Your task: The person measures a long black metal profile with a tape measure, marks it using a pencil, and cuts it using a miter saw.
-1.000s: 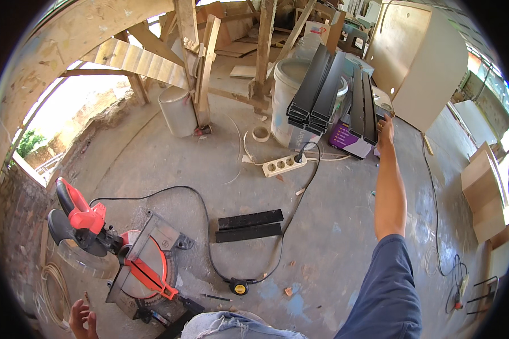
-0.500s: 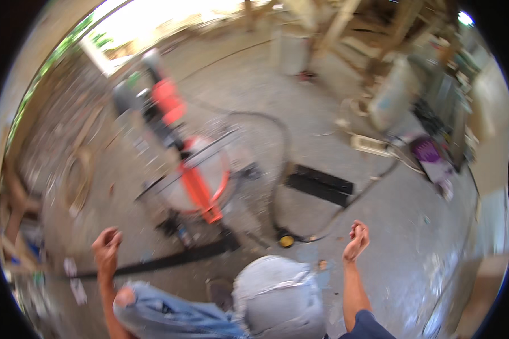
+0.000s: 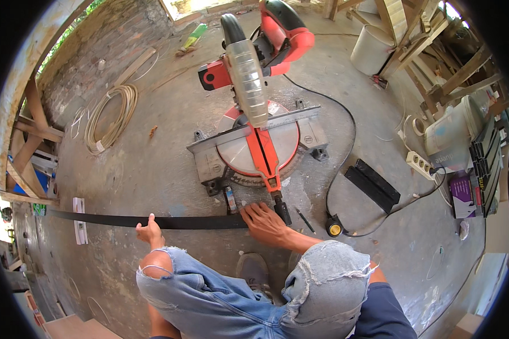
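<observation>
A long flat black strip [image 3: 198, 222] lies crosswise in front of my knees. My left hand [image 3: 150, 231] is at its near edge, fingers curled and thumb lying up over the strip. Over its right end is my right hand [image 3: 264, 224], palm down with fingers bent round it; that end is hidden beneath. Just beyond, a red and grey miter saw [image 3: 264, 147] stands on the floor, its head raised and its black handle [image 3: 281, 210] beside my right hand. A small tube-shaped container [image 3: 230, 199] rests between strip and saw.
A dark pencil-like stick [image 3: 306, 221] lies right of the saw handle. Further right are short black profiles [image 3: 372, 185], a black plug with a yellow face [image 3: 335, 230], a white power strip [image 3: 420, 165] and a purple box [image 3: 461, 196]. Coiled cable [image 3: 112, 118] lies far left.
My hands were apart and off the strip. My right hand has come left onto its end, and my left hand has moved right to its edge. The view has shifted, centring the saw.
</observation>
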Demonstrator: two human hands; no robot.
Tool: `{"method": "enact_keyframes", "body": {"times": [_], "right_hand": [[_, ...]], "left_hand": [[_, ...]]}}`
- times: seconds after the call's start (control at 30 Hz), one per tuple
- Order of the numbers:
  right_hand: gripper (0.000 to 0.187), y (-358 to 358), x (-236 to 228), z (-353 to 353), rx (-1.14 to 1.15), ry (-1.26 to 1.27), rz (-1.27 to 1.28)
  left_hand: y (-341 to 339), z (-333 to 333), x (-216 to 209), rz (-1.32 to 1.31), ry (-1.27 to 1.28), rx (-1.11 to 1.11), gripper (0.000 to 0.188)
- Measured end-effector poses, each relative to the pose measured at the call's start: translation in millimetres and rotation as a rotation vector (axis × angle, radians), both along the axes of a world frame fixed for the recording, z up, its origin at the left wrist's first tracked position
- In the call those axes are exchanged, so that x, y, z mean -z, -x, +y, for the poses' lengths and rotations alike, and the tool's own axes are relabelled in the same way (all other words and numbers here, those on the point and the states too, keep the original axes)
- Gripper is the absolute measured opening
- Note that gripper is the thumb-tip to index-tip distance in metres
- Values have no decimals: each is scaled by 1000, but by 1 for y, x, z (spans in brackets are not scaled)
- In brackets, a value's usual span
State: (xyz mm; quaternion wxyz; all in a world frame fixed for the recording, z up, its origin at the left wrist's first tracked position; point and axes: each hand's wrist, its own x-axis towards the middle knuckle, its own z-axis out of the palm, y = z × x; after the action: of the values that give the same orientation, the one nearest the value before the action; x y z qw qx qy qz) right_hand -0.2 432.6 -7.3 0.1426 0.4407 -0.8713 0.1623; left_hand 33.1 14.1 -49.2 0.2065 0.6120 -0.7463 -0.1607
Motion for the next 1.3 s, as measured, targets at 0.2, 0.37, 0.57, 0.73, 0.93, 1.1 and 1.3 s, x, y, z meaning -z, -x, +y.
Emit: {"method": "enact_keyframes", "body": {"times": [0.2,0.37,0.57,0.73,0.93,1.1,1.3], "right_hand": [[35,3,16,-24,-2,-176,-271],[25,-18,-22,-36,0,-19,-269],[19,-1,-31,3,201,20,-79],[42,23,-65,40,330,222,9],[60,41,-71,98,530,308,115],[67,34,-81,121,647,295,125],[62,65,-70,127,660,305,263]], "left_hand": [[11,-55,-6,779,-539,-223,67],[-6,-112,-21,1010,-579,-212,60],[-10,-60,-72,1534,-1031,310,50],[2,-13,-215,1769,-757,519,70],[2,-121,-240,1952,-1042,1265,84],[24,-93,-224,1928,-1075,1366,85],[64,-84,-174,1763,-1002,602,77]]}}
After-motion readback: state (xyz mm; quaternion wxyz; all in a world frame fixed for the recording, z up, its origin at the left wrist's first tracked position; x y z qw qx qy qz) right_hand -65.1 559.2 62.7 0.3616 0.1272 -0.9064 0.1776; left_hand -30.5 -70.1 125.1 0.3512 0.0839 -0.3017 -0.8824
